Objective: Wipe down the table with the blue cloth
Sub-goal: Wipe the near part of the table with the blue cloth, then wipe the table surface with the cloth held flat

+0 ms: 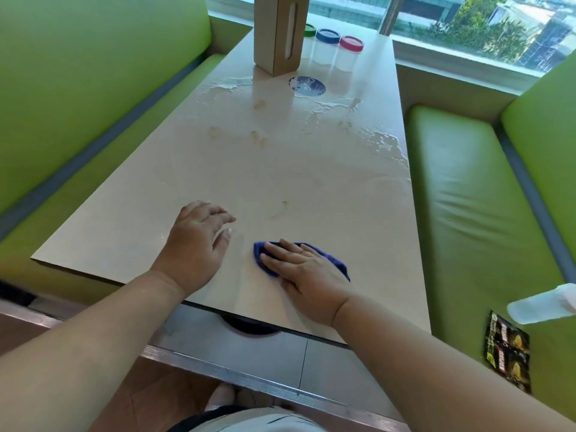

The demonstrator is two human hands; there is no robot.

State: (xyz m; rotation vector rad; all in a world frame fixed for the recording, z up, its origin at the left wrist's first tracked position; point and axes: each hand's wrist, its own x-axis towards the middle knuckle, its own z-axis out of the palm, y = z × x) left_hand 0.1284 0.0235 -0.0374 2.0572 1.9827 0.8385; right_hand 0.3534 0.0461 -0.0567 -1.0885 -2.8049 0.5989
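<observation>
Setting: booth by a window (467,23), lime-green benches (467,213) down both long sides of a pale desk (199,169), and a tall brown box (279,32) standing at the window end.
Cloth: the blue cloth (336,260) sits bunched on the desk at the end opposite the brown box, close to the near edge and a bit right of the box's line.
Cloth axis: long side runs roughly crosswise to the desk, tilted a little, with the left tip pointing more toward the brown box.
Right hand: right hand (307,269) lies flat on top of the cloth, fingers straight and pressing down, not curled round it.
Left hand: left hand (196,244) rests flat on bare desk just left of the cloth, fingers spread, holding nothing, slightly nearer the brown box.
Mess: brown smears (258,138) roughly halfway to the brown box, puddles (383,141) closer to it and out toward the right edge.
Next move, my guess: all the dirty stuff lies from the cloth toward the brown box, so the wipe has to push that way, and the right hand is the one on the cloth.
Around the box: three lidded jars (325,46) just beside it, a round sticker (307,86) right in front.
Far from the box: sachets (508,350) and a pale plastic bottle (542,304) on the right bench.
</observation>
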